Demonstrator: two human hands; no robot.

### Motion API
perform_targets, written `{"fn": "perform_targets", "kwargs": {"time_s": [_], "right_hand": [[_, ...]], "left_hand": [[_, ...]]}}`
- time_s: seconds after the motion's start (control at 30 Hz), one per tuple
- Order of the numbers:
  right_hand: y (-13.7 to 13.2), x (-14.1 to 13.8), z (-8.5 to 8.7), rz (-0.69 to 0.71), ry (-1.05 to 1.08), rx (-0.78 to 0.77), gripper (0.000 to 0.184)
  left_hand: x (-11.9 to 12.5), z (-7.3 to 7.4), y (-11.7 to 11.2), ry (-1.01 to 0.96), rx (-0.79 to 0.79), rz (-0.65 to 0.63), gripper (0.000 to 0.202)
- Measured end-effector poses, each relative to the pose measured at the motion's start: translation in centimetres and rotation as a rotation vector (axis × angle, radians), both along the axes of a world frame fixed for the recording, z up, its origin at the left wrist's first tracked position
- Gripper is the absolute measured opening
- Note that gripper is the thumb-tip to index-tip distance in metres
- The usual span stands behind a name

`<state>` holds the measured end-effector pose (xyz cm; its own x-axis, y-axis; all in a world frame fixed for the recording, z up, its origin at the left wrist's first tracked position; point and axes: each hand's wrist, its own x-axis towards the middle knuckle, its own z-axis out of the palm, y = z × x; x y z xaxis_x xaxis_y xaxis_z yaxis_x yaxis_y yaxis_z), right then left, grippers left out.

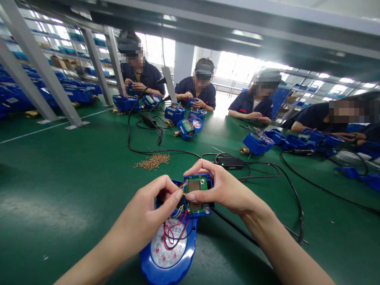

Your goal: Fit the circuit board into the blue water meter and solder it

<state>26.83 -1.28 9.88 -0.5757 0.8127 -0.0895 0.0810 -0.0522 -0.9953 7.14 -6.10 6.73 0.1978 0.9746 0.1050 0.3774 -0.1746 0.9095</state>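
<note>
In front of me on the green bench lies a blue water meter point(190, 253) with a round dial point(169, 247) facing up. Its upper part holds a green circuit board point(204, 194) with a small grey display. My right hand point(219, 186) grips this board part, thumb across the display and fingers over the far edge. Thumb and forefinger of my left hand point(157, 202) pinch thin coloured wires point(183, 186) at the board's left side. Red and black wires point(170, 237) loop loosely over the dial.
A pile of small brass screws point(152, 161) lies beyond my left hand. A black power adapter point(230, 163) and its cable point(301, 213) run behind and right of my right hand. Co-workers sit across the bench among more blue meters point(258, 142). Metal posts point(55, 75) stand at left.
</note>
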Motion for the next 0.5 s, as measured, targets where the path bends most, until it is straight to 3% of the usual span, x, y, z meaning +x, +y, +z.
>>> {"fn": "perform_targets", "kwargs": {"time_s": [0.17, 0.5], "right_hand": [[0.03, 0.08, 0.02, 0.004, -0.013, -0.004, 0.047], [0.08, 0.26, -0.07, 0.008, -0.017, -0.011, 0.046]], "left_hand": [[-0.14, 0.19, -0.13, 0.010, -0.013, -0.014, 0.029], [0.73, -0.46, -0.74, 0.087, 0.137, 0.042, 0.026]]}}
